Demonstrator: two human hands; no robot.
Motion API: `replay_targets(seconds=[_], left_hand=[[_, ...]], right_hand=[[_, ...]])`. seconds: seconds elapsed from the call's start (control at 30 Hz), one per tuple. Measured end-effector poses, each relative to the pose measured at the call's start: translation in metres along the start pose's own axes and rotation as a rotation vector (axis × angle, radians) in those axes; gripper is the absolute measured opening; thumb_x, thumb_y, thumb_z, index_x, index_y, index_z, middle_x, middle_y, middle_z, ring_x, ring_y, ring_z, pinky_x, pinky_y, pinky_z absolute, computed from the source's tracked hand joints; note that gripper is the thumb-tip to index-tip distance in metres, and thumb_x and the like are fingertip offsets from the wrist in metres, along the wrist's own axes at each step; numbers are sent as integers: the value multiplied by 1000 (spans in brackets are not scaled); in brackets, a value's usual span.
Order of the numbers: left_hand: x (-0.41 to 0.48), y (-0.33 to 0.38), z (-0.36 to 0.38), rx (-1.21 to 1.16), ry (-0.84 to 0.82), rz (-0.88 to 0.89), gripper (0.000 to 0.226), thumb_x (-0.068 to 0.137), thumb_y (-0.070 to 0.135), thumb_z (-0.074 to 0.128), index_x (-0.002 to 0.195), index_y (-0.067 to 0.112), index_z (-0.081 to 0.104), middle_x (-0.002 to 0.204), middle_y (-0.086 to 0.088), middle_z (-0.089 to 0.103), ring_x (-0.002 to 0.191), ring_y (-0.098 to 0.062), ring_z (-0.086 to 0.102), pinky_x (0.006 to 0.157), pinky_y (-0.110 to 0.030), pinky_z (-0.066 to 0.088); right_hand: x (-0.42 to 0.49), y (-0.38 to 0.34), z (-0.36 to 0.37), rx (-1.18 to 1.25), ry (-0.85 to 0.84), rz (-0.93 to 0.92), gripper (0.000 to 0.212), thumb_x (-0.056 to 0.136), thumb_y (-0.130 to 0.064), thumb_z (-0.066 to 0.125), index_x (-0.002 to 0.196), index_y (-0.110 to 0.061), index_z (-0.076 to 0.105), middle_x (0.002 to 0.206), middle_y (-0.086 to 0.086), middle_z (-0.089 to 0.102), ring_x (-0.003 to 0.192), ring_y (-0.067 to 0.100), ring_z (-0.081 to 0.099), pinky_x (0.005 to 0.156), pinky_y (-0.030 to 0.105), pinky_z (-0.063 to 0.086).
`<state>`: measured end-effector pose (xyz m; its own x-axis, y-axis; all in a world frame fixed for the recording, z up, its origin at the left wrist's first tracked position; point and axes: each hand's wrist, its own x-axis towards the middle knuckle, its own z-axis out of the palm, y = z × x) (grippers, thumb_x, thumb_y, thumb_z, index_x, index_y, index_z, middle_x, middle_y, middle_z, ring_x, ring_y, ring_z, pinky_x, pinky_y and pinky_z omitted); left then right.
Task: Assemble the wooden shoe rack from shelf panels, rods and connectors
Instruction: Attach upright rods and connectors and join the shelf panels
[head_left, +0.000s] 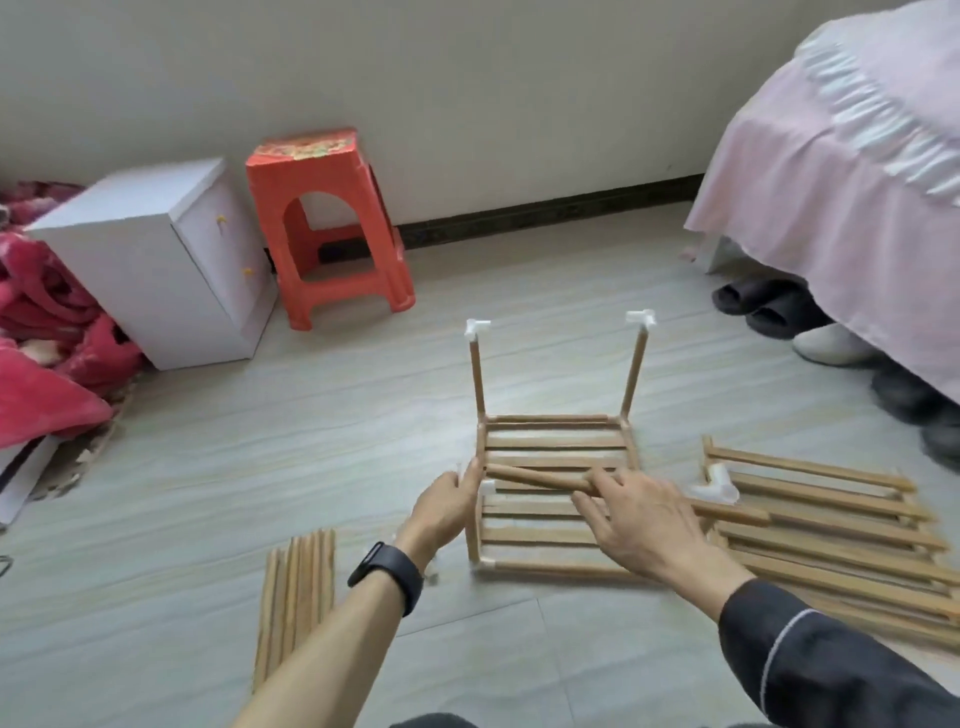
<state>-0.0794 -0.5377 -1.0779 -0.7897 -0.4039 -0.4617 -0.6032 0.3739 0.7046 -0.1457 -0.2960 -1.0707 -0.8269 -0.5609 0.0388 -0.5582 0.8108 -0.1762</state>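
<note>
While only two capped uprights (477, 382) stand on the shelf panel (556, 444), assembly looks early.
Hands: left hand (447, 506) grips its left rail; right hand (644, 525) pinches loose rod (535, 476) above. Spare panel (831, 525), rod bundle (296, 587) unused on floor.

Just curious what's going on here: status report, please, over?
Left grip on rack frame left rail, hold unclear. Right grip pinching loose rod across it. Spare panels to the right, not obstructing.

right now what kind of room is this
Probably a bedroom: a bed draped in a pink cover, slippers beneath its edge, and a small white bedside cabinet by the wall.
</note>
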Motion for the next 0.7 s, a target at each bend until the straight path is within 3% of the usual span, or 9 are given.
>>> replay_targets(seconds=[0.1,0.2,0.27,0.33,0.4,0.47,0.57,0.7], left_hand=[[6,-4,13,-74,11,30,64,104,58,25,126,8,57,127,-9,61,117,-24,57,106,-43,43],[11,-9,16,-145,29,68,50,106,54,23,106,17,58,106,-1,71,107,-17,62,93,-37,45],[15,-14,17,-125,50,89,54,106,53,22,102,14,58,102,-3,73,104,-18,64,85,-34,45],[20,-19,15,-100,88,96,56,106,51,22,92,8,55,102,-8,74,97,-20,65,81,-36,47],[25,-22,16,-113,101,107,50,106,47,24,81,13,51,93,-3,77,91,-16,66,77,-39,47],[27,-21,17,-122,105,103,48,105,45,26,79,15,51,89,-1,77,93,-18,68,78,-41,47],[29,-21,19,-142,106,78,41,93,50,31,81,15,49,100,-20,72,94,-29,65,79,-46,49],[24,-12,18,-170,81,74,34,79,49,38,84,17,49,90,-7,64,93,-25,63,84,-45,50]], right_hand=[[2,-3,10,-1,-14,-11,40,101,-60,29,111,-33,57,89,-11,58,86,16,56,79,36,44],[5,-3,14,24,30,4,44,98,-62,28,106,-32,58,84,-10,56,81,17,56,76,36,44],[4,0,17,64,68,12,46,96,-65,26,101,-33,59,82,-11,56,79,17,56,74,36,43],[1,6,21,80,84,4,48,95,-66,24,100,-34,59,84,-11,59,81,16,56,74,35,41],[0,12,24,73,66,-5,47,96,-66,25,104,-35,59,91,-11,63,85,16,57,76,34,40],[-1,17,27,72,48,-7,45,97,-65,28,110,-35,59,97,-10,64,91,16,58,79,34,39],[0,16,29,23,22,-11,47,98,-65,29,119,-34,57,98,-6,63,93,19,59,80,37,39],[-1,13,30,24,24,-1,46,98,-64,31,117,-33,59,91,-6,60,86,19,57,78,37,39]])
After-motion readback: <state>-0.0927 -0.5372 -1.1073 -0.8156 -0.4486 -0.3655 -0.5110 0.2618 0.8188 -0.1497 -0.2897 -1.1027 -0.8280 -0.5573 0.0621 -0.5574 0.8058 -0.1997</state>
